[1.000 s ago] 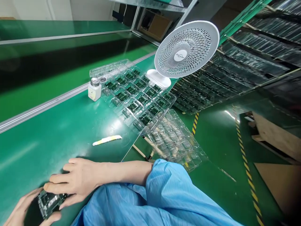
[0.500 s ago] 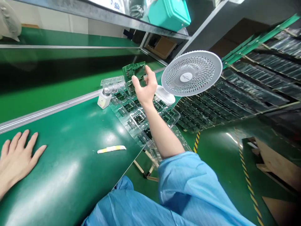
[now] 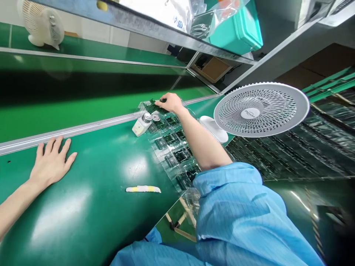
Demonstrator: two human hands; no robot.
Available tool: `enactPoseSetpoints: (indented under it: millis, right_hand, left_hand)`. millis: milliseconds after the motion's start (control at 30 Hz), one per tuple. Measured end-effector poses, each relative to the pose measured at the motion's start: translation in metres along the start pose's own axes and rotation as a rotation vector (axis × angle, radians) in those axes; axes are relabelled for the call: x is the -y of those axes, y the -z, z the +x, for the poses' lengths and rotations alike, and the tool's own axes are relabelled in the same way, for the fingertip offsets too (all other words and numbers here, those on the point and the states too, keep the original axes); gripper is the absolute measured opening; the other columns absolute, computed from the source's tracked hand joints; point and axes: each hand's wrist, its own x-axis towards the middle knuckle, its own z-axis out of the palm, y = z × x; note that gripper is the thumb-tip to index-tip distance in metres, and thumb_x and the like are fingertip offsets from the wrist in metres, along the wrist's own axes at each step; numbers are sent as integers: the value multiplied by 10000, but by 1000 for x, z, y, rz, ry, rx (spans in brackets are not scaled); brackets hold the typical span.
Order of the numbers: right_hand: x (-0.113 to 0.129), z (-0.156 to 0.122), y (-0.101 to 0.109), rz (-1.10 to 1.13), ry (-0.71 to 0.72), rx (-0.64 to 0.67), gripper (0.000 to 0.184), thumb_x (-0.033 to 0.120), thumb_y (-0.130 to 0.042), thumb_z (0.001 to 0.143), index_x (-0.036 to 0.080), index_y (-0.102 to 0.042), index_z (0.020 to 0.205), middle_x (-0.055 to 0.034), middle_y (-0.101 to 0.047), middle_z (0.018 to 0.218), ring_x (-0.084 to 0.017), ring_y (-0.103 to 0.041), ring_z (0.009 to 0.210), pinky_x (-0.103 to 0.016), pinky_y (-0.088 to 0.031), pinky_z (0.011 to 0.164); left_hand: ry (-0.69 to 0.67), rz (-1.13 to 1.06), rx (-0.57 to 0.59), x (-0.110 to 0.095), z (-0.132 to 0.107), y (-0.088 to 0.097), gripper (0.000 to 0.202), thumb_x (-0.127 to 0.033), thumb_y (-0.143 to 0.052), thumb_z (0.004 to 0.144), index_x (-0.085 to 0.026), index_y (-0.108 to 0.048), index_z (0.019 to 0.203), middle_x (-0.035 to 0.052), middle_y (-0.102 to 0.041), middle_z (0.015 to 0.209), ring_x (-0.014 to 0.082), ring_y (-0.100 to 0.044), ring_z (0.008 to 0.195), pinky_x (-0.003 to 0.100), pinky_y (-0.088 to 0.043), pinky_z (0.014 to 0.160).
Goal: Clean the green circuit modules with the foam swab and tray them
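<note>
Fingers of my right hand [image 3: 172, 103] close on the edge of a green circuit board [image 3: 152, 106], low at the far end of a clear plastic tray [image 3: 158, 155]. Part of the board is hidden behind the hand. Smaller boards [image 3: 181, 155] sit in the tray's compartments, some covered by my forearm. Flat on the green bench top [image 3: 105, 162], my left hand [image 3: 51, 162] rests with its fingers spread, holding nothing. Beside the tray stands a white bottle [image 3: 142, 125] with a metal cap. A white and yellow strip [image 3: 143, 189] lies nearer to me.
At the right, a grey fan [image 3: 260, 111] on a white base [image 3: 214, 129] stands by the tray. Overhead runs a metal shelf edge [image 3: 155, 31] with a turquoise box [image 3: 235, 33] on it. Racks of boards [image 3: 277, 155] fill the right side.
My right hand has lowered the circuit board from an upright hold above the tray to its far end. The view has shifted; my left hand stays flat on the bench.
</note>
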Motion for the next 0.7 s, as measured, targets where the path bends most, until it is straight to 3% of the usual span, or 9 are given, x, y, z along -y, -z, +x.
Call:
enactPoseSetpoints:
  millis: [133, 233, 333, 433, 567, 700]
  right_hand:
    - [-12, 6, 5, -21, -3, -30, 344, 406, -670, 881, 145, -759, 1086, -131, -727, 1154, -300, -640, 1094, -380, -501, 971]
    - [-14, 11, 4, -47, -33, -97, 386, 400, -621, 918, 122, -718, 1168, -168, -648, 1308, -346, -567, 1226, -448, -453, 1049]
    - [-13, 17, -6, -61, -79, -130, 420, 386, -556, 964, 90, -664, 1242, -207, -563, 1402, -373, -503, 1304, -494, -422, 1077]
    - [-12, 22, -24, -60, -125, -65, 401, 400, -555, 982, 64, -678, 1163, -242, -594, 1330, -352, -562, 1238, -484, -463, 1037]
    - [-9, 18, -39, -61, -131, 18, 328, 406, -613, 979, 127, -657, 1146, -115, -669, 1194, -234, -650, 1096, -450, -539, 973]
    - [8, 1, -13, -29, 23, -31, 320, 384, -583, 1003, 152, -625, 1220, -99, -645, 1234, -214, -651, 1096, -440, -563, 955]
  left_hand:
    - [-26, 2, -19, -6, 4, 7, 676, -534, -299, 991, -22, -513, 1377, 329, -464, 1475, 510, -366, 1443, 722, -285, 1131]
    - [-35, 23, -23, -11, 6, 13, 654, -506, -283, 1005, -9, -513, 1362, 342, -464, 1464, 515, -382, 1426, 724, -304, 1110]
    - [-28, 43, 21, -12, 7, 14, 694, -510, -261, 1004, 21, -503, 1381, 353, -451, 1466, 520, -380, 1420, 716, -297, 1115]
    - [-1, 58, 41, -10, 8, 9, 755, -516, -197, 987, 39, -492, 1406, 352, -432, 1484, 518, -369, 1424, 706, -269, 1133]
    - [51, 59, 17, -10, 15, 0, 761, -492, -187, 949, 20, -512, 1408, 323, -419, 1519, 478, -363, 1445, 671, -239, 1172]
    - [110, 78, 43, -18, 21, 2, 677, -443, -253, 954, -31, -509, 1427, 281, -443, 1530, 433, -360, 1465, 649, -228, 1190]
